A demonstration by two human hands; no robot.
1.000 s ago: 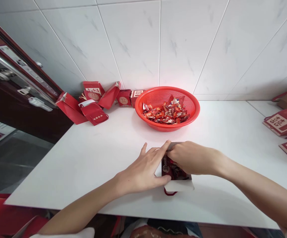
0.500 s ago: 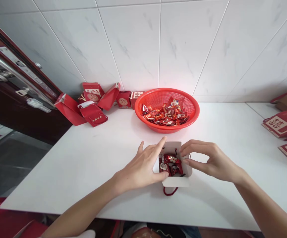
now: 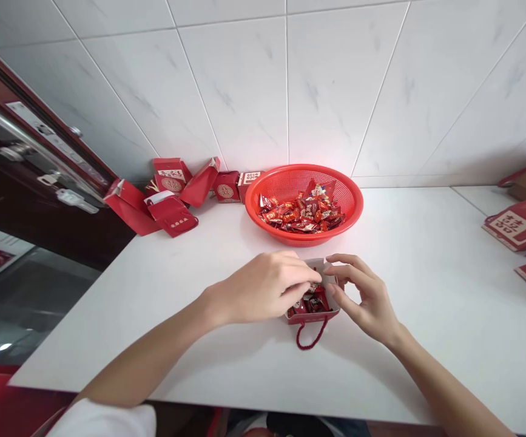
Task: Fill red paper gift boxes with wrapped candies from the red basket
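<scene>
Sleeve fabric (image 3: 103, 419), white, shows at the lower left, beside the near edge of a white desk (image 3: 226, 376). Farther in, a dark red cord handle (image 3: 307, 348) loops from the near side of a small red box (image 3: 310, 318). This box sits on the desk between the two hands, top open, with wrapped sweets (image 3: 317, 300) inside. Left hand (image 3: 265, 288) reaches over the box's left side, fingers bent above the opening; whether its grip has hold of anything cannot be told. Right hand (image 3: 367, 297) is at the box's right side, its grip parted, thumb and fingers curved and spread near the rim; contact with the rim is unclear.

Beyond the box stands a red perforated basket (image 3: 296, 236) holding a heap of wrapped candies (image 3: 306, 212). Printed red cartons (image 3: 515, 227) lie at the far right. More red boxes (image 3: 176, 215) cluster left of the basket, along the pale tiled wall (image 3: 330, 91).
</scene>
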